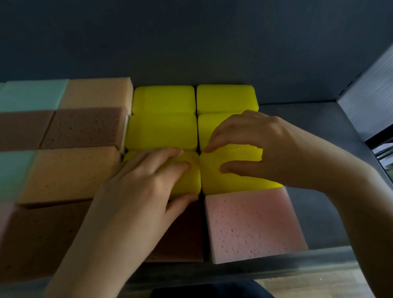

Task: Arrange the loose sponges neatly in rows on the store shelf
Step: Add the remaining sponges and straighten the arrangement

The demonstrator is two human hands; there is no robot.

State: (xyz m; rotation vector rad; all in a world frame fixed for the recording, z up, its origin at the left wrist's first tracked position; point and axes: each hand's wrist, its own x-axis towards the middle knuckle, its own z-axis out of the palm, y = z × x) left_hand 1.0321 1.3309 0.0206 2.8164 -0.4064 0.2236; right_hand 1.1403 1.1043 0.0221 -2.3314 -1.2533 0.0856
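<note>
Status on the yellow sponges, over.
Left hand grips front-left yellow sponge. Right hand grips front-right yellow sponge. Pink sponge sits just in front; nothing blocking.

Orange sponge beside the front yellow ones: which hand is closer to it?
Left. The left hand holds the front left yellow sponge, right beside the orange sponge; the right hand is farther away, holding the front right yellow sponge.

The yellow rounded foam sponges (163, 130) are finished smooth and matt; the pink rectangular sponge (252, 224) is coarsely pored; the dark grey shelf (319, 228) is surfaced matt.
</note>
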